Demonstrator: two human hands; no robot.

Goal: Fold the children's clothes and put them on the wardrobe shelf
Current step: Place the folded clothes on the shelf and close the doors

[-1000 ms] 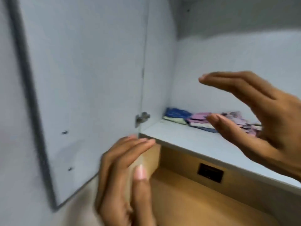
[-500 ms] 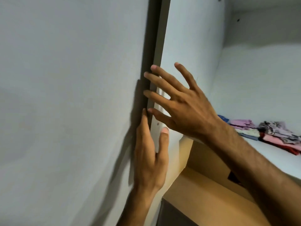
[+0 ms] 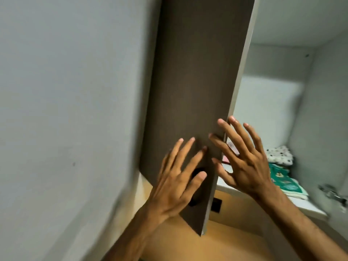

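A dark brown wardrobe door stands partly swung across the opening. My left hand lies flat on its outer face with fingers spread, just over a dark round handle recess. My right hand is spread at the door's free edge, fingers apart, holding nothing. Behind the door, the white wardrobe shelf carries folded children's clothes: a white dotted piece, a green printed piece and a pink one, mostly hidden by the door and my hand.
A pale grey wall fills the left side. A light wooden unit with a small black slot sits under the shelf. A metal hinge shows on the wardrobe's right wall.
The view has swung right and the door's dark outer face now shows. Both hands have shifted from the door's edge onto its front and free edge. More of the shelf's right end appears.
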